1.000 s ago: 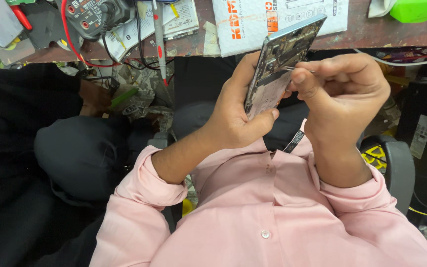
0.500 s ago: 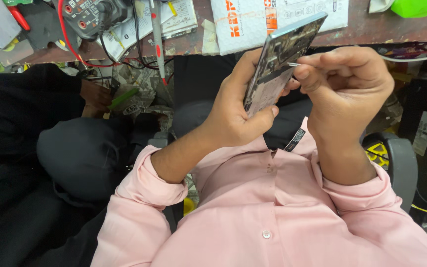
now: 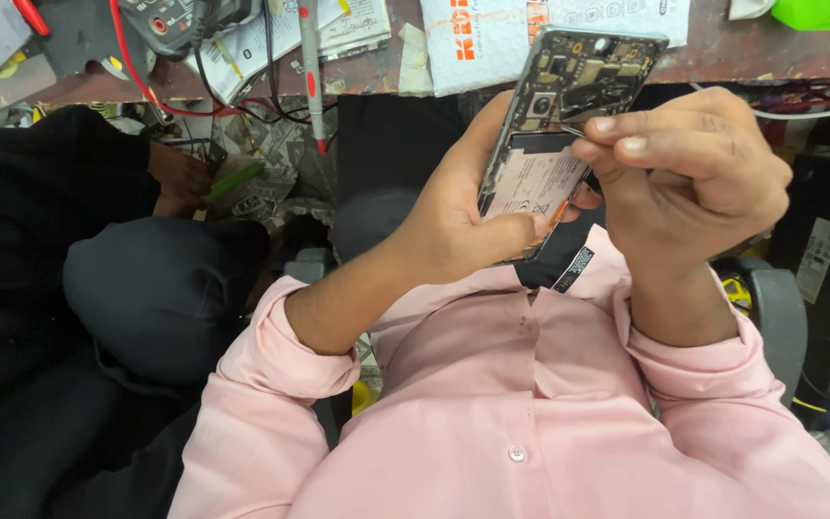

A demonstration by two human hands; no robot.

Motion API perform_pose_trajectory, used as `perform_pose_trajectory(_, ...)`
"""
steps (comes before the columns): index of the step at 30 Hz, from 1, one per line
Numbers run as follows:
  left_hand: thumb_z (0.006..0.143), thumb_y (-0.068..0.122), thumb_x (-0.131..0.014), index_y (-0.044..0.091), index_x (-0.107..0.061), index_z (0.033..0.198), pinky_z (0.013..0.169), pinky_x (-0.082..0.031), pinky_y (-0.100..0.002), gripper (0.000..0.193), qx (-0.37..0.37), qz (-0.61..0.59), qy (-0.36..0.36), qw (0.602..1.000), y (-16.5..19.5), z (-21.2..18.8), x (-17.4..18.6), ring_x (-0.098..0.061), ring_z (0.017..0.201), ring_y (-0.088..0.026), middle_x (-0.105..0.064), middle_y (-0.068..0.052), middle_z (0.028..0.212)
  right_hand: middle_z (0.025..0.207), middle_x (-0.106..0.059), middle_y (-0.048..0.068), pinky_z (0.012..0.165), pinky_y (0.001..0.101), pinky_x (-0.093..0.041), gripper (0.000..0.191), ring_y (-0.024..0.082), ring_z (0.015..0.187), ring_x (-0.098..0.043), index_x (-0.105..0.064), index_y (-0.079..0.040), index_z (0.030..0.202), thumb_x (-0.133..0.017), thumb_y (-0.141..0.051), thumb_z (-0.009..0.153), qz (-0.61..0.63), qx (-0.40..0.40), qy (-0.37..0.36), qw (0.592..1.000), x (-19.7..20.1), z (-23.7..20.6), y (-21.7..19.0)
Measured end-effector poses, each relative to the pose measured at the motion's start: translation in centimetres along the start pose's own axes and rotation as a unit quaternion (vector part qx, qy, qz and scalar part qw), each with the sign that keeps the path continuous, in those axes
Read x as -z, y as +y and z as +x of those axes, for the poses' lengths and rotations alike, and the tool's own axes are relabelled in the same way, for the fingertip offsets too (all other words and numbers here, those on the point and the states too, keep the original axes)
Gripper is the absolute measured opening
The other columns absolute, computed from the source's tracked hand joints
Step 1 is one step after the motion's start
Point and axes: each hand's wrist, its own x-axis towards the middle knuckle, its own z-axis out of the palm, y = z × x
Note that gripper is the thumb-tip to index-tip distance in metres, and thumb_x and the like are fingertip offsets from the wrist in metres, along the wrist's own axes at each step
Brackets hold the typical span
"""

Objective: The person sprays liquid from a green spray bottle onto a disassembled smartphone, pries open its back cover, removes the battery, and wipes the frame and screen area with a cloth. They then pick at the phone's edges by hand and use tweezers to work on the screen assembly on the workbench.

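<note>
Your right hand [image 3: 689,183] has its grip pinched narrow: thumb and forefinger press together on a thin metal tool [image 3: 572,130], most likely tweezers, though only a short bright tip shows beyond the fingertips [image 3: 617,123]. That tip points toward the left of the frame and meets the opened phone [image 3: 559,125] at the seam where the circuit board section ends and the pale battery [image 3: 535,178] begins, so the work spot lies directly left of your pinch, touching the tool's end. Your left hand [image 3: 458,216] carries the phone from behind and below, the thumb laid across the lower edge near the battery's bottom corner and the fingers wrapped out of sight behind the back. The phone's long axis runs from the lower centre of the frame up toward the upper right, tilted with its top end leaning away from you, camera parts uppermost. The right hand is the nearer one to the board; the left only steadies. Beyond the phone's top end, the surface [image 3: 722,53] runs along the upper edge of the frame, with a white padded envelope [image 3: 492,43] just behind the phone, a probe with a red band [image 3: 309,67] and red leads at the upper left, and a bright green object [image 3: 818,12] at the upper right. A person in dark clothing [image 3: 98,288] fills the left side, well apart from your hands.
</note>
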Motion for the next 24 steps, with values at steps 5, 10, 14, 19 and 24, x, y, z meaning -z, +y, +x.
perform_pose_trajectory(5, 0.094, -0.005, -0.058, 0.005, -0.034, 0.155, 0.100, -0.057, -0.032, 0.067, 0.004, 0.147, 0.008, 0.989, 1.4, 0.2, -0.2, -0.068, 0.111, -0.017, -0.062, -0.011, 0.132, 0.092, -0.073, 0.017, 0.065, 0.0270, -0.048, 0.027, 0.024, 0.081, -0.073, -0.062, 0.004, 0.100, -0.083, 0.014, 0.087, -0.010, -0.039, -0.048, 0.998, 1.2, 1.2, -1.1)
perform_pose_trajectory(10, 0.090, -0.003, -0.061, 0.004, -0.041, 0.149, 0.099, -0.060, -0.029, 0.062, 0.006, 0.263, 0.024, 0.965, 2.5, 0.4, -0.7, -0.073, 0.112, -0.014, -0.066, -0.009, 0.127, 0.098, -0.072, 0.017, 0.065, 0.0182, -0.054, 0.031, 0.017, 0.090, -0.075, -0.058, 0.003, 0.116, -0.083, 0.011, 0.100, 0.125, -0.248, -0.047, 0.959, 2.0, 0.9, -1.7)
perform_pose_trajectory(14, 0.091, -0.003, -0.062, 0.004, -0.042, 0.148, 0.098, -0.060, -0.028, 0.061, -0.003, 0.286, 0.027, 0.958, 2.7, 0.6, -1.0, -0.071, 0.109, -0.012, -0.066, -0.008, 0.125, 0.102, -0.073, 0.020, 0.068, 0.0180, -0.055, 0.030, 0.016, 0.088, -0.074, -0.055, 0.005, 0.118, -0.080, 0.011, 0.101, 0.157, -0.269, -0.065, 0.948, 2.3, 1.0, -1.3)
perform_pose_trajectory(19, 0.093, -0.003, -0.062, 0.004, -0.044, 0.148, 0.095, -0.056, -0.026, 0.059, -0.009, 0.304, 0.025, 0.952, 2.8, 0.5, -1.1, -0.067, 0.106, -0.011, -0.065, -0.007, 0.125, 0.100, -0.073, 0.019, 0.069, 0.0176, -0.054, 0.033, 0.014, 0.085, -0.073, -0.054, 0.002, 0.117, -0.080, 0.010, 0.098, 0.196, -0.337, -0.029, 0.920, 2.2, 0.9, -1.4)
perform_pose_trajectory(24, 0.093, -0.003, -0.061, 0.004, -0.043, 0.149, 0.101, -0.059, -0.027, 0.059, -0.002, 0.308, 0.025, 0.951, 2.7, 0.6, -1.0, -0.068, 0.108, -0.012, -0.064, -0.007, 0.127, 0.097, -0.072, 0.017, 0.066, 0.0178, -0.055, 0.039, 0.014, 0.081, -0.073, -0.051, 0.000, 0.118, -0.080, 0.008, 0.095, 0.215, -0.367, -0.012, 0.905, 2.3, 0.1, -0.9)
